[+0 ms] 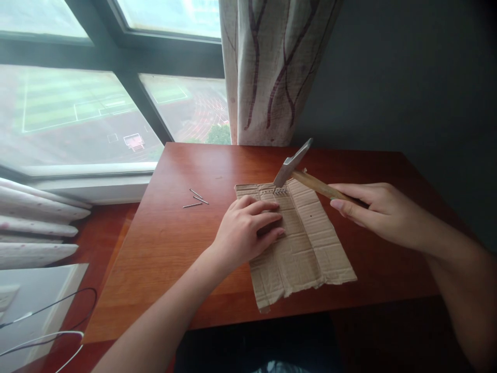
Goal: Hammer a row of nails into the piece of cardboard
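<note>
A flattened piece of brown cardboard (pixel 310 248) lies on the reddish wooden table (pixel 166 248). My left hand (pixel 246 230) rests on the cardboard's left part, fingers loosely curled and pressing it down. My right hand (pixel 375 210) grips the wooden handle of a hammer (pixel 295 168). The hammer's metal head touches the cardboard's far edge, where a row of small nail heads (pixel 272 191) shows. Three loose nails (pixel 196 199) lie on the table to the left of the cardboard.
A patterned curtain (pixel 272 67) hangs at the table's far edge, beside a large window (pixel 97 103). A grey wall is at the right. Thin cables (pixel 46 321) lie at the lower left, off the table.
</note>
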Demonstrator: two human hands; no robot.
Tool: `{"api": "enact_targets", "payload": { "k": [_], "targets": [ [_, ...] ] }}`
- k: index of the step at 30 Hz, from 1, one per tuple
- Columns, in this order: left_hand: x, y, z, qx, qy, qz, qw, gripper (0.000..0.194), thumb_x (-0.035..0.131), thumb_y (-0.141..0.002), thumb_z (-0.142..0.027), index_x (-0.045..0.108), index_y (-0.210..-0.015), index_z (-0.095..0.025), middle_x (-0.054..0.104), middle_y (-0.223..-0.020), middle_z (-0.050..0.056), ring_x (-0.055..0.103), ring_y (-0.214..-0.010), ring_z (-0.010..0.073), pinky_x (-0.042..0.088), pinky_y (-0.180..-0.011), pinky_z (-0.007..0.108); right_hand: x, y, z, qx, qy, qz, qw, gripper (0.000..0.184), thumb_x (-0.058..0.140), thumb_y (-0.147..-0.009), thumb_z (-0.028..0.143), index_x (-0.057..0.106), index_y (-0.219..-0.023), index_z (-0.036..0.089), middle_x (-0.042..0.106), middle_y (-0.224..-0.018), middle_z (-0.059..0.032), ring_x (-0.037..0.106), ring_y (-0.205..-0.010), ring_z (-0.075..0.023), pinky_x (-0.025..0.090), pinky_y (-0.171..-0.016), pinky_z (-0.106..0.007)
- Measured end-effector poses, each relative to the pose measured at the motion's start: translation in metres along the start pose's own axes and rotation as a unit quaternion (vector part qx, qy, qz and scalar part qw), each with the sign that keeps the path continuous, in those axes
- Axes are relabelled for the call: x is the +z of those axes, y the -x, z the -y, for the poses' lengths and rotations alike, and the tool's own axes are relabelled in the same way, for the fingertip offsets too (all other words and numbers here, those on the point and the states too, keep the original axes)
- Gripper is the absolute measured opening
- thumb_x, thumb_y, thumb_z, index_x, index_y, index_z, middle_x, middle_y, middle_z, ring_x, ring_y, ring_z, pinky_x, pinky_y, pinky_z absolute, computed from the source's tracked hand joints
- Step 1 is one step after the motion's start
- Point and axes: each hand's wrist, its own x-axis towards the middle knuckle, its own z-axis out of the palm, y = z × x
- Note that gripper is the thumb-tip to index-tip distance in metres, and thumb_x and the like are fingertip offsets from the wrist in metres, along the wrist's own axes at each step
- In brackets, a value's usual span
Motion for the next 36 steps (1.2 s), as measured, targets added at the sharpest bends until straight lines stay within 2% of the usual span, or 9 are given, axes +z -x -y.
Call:
{"api": "enact_targets", "payload": {
  "k": [3,8,12,16,20,25,36],
  "targets": [
    [0.000,0.000,0.000,0.003,-0.001,0.001,1.000,0.022,0.070,-0.096,-0.042,0.081,-0.104,-0.025,0.079,-0.122,0.004,0.066,-0.096,0.0242,0.056,-0.087,0.045,0.001,-0.001,0.001,0.007,0.001,-0.004,1.000,0.038,0.055,-0.104,0.050,0.074,-0.132,0.034,0.081,-0.111,-0.0027,0.075,-0.100,-0.0315,0.058,-0.086,-0.043],
    [-0.001,-0.001,-0.001,0.003,-0.001,0.000,1.000,0.022,0.070,-0.095,-0.041,0.081,-0.103,-0.025,0.079,-0.121,0.004,0.066,-0.095,0.0242,0.056,-0.087,0.045,0.004,-0.001,0.001,0.000,-0.016,0.020,1.000,0.035,0.056,-0.104,0.047,0.075,-0.129,0.032,0.080,-0.117,-0.0028,0.072,-0.114,-0.0339,0.057,-0.091,-0.043],
    [-0.001,0.000,0.000,0.002,-0.003,0.005,1.000,0.022,0.069,-0.096,-0.042,0.081,-0.104,-0.025,0.079,-0.122,0.005,0.067,-0.096,0.0241,0.056,-0.087,0.045,0.006,-0.001,-0.001,0.005,-0.009,0.007,1.000,0.034,0.055,-0.104,0.047,0.075,-0.127,0.032,0.081,-0.110,-0.0018,0.075,-0.101,-0.0302,0.058,-0.084,-0.040],
    [-0.001,0.000,0.000,0.000,-0.004,0.003,1.000,0.022,0.069,-0.096,-0.041,0.081,-0.104,-0.025,0.079,-0.121,0.004,0.066,-0.096,0.0240,0.056,-0.088,0.045,0.008,-0.001,-0.003,-0.001,-0.016,0.021,1.000,0.035,0.054,-0.104,0.049,0.075,-0.126,0.032,0.080,-0.116,-0.0022,0.073,-0.111,-0.0326,0.057,-0.088,-0.041],
    [0.000,0.000,0.000,0.002,-0.005,0.005,1.000,0.023,0.068,-0.096,-0.042,0.081,-0.104,-0.024,0.079,-0.122,0.004,0.066,-0.097,0.0243,0.055,-0.088,0.045,0.008,0.001,-0.004,0.016,-0.015,0.010,1.000,0.034,0.055,-0.104,0.047,0.074,-0.129,0.032,0.081,-0.109,-0.0009,0.075,-0.100,-0.0294,0.057,-0.085,-0.039],
    [0.000,0.000,0.000,0.000,-0.006,0.002,1.000,0.024,0.068,-0.096,-0.043,0.081,-0.104,-0.024,0.079,-0.122,0.004,0.066,-0.097,0.0245,0.055,-0.088,0.045,0.010,0.001,-0.002,-0.008,-0.009,0.030,0.999,0.035,0.053,-0.105,0.047,0.073,-0.130,0.031,0.079,-0.123,-0.0024,0.071,-0.116,-0.0328,0.055,-0.094,-0.042],
    [0.000,0.001,0.001,0.001,-0.002,0.002,1.000,0.023,0.069,-0.096,-0.042,0.081,-0.105,-0.025,0.079,-0.122,0.004,0.066,-0.096,0.0239,0.055,-0.088,0.044,0.012,0.001,0.000,-0.019,0.017,0.019,1.000,0.037,0.052,-0.106,0.045,0.073,-0.133,0.031,0.078,-0.127,-0.0024,0.073,-0.115,-0.0323,0.057,-0.094,-0.041]
  ]
}}
